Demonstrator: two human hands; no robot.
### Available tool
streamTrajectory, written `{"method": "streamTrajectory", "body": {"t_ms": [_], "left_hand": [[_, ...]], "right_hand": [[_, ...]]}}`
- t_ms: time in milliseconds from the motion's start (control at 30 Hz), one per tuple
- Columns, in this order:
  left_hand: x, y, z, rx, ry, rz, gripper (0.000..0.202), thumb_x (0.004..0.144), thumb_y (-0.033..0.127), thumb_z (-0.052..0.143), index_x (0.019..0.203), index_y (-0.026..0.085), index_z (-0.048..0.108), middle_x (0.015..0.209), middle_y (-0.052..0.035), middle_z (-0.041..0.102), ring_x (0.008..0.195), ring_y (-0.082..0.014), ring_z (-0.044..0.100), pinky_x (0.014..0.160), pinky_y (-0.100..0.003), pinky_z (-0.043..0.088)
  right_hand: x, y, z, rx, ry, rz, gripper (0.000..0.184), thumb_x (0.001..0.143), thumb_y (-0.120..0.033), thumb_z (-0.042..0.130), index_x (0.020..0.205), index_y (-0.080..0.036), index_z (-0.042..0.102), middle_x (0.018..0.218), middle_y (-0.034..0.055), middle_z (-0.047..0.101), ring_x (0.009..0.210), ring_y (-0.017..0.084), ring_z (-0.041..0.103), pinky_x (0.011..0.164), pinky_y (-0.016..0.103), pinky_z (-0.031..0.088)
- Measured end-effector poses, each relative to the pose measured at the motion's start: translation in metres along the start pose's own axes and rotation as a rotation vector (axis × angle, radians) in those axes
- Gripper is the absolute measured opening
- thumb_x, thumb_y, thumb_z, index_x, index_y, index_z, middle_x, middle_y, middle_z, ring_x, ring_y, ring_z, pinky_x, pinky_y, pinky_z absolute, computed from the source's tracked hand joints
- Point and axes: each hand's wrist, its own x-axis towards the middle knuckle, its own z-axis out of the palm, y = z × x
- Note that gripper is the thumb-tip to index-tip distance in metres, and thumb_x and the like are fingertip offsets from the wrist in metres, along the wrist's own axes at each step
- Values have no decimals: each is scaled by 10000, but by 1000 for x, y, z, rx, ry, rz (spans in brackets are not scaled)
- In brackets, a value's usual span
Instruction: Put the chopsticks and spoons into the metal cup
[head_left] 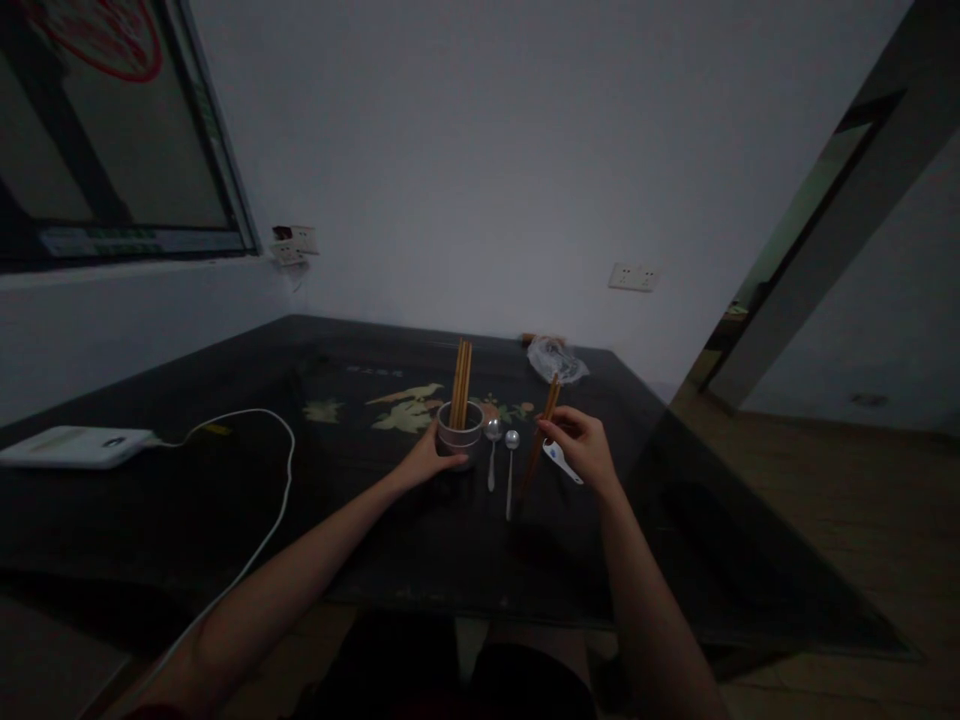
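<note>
My left hand (427, 455) is wrapped round the left side of a grey metal cup (460, 437). Several wooden chopsticks (461, 385) stand upright in that cup. In my right hand (577, 440) are more wooden chopsticks (551, 400), pinched between thumb and fingers and tilted, their lower ends near the table top. Between the two hands lie a metal spoon (492, 455) and a thinner, long-handled metal spoon (511, 470). A white spoon with a blue mark (564, 463) rests under my right hand, partly hidden by it.
The dark table (360, 540) has a painted leaf pattern. A crumpled clear plastic bag (555, 360) lies at its back edge. On the left, a white power bank (79, 447) trails a white cable (289, 465) past my left forearm. Wall sockets (634, 277) are behind.
</note>
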Motion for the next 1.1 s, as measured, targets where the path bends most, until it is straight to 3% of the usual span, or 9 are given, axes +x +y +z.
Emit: {"method": "streamTrajectory", "body": {"t_ms": [133, 300, 433, 533, 633, 833, 1100], "left_hand": [[-1, 2, 0, 17, -35, -14, 823, 630, 342, 769, 1324, 164, 365, 1331, -153, 494, 1242, -271, 460, 1078, -476, 304], [-1, 3, 1, -14, -14, -18, 808, 621, 328, 778, 1304, 154, 382, 1319, -162, 505, 1229, -276, 475, 1067, -474, 323], [-2, 4, 1, -16, -23, -28, 816, 620, 315, 782, 1306, 155, 371, 1338, -164, 488, 1244, -275, 460, 1067, -472, 323], [-2, 3, 0, -10, -20, -20, 807, 623, 306, 781, 1304, 166, 371, 1344, -153, 485, 1253, -269, 450, 1077, -472, 307], [0, 1, 1, -26, -19, -16, 825, 610, 299, 789, 1305, 158, 368, 1339, -157, 488, 1242, -266, 462, 1071, -461, 319], [1, 1, 2, -42, -18, -10, 824, 600, 302, 794, 1299, 155, 385, 1328, -166, 495, 1231, -272, 471, 1062, -458, 324], [0, 4, 2, -36, -14, -23, 817, 589, 309, 794, 1289, 150, 403, 1318, -173, 501, 1216, -271, 483, 1051, -446, 332]], "right_hand": [[4, -13, -6, -37, 15, 8, 304, 721, -452, 674, 767, -151, 676, 705, 56, 673, 613, 185, 624, 575, 289, 512], [16, -55, -7, -92, 70, -85, 266, 737, -424, 666, 756, -158, 676, 703, 51, 663, 620, 180, 615, 579, 292, 507], [33, -87, 5, -35, 142, -167, 265, 731, -439, 663, 721, -175, 651, 665, 37, 642, 592, 170, 603, 562, 291, 515], [51, -96, 22, 11, 216, -230, 290, 747, -461, 637, 755, -171, 642, 691, 36, 645, 607, 160, 606, 579, 283, 522], [71, -86, 43, 34, 203, -230, 318, 753, -483, 614, 755, -165, 629, 674, 32, 638, 606, 154, 606, 580, 272, 523], [99, -40, 81, -17, 53, -102, 340, 723, -492, 617, 721, -152, 633, 650, 43, 644, 563, 155, 606, 513, 254, 514], [105, -3, 91, -196, -53, 16, 202, 727, -351, 643, 698, -152, 656, 616, 37, 666, 521, 149, 614, 474, 226, 474]]}}
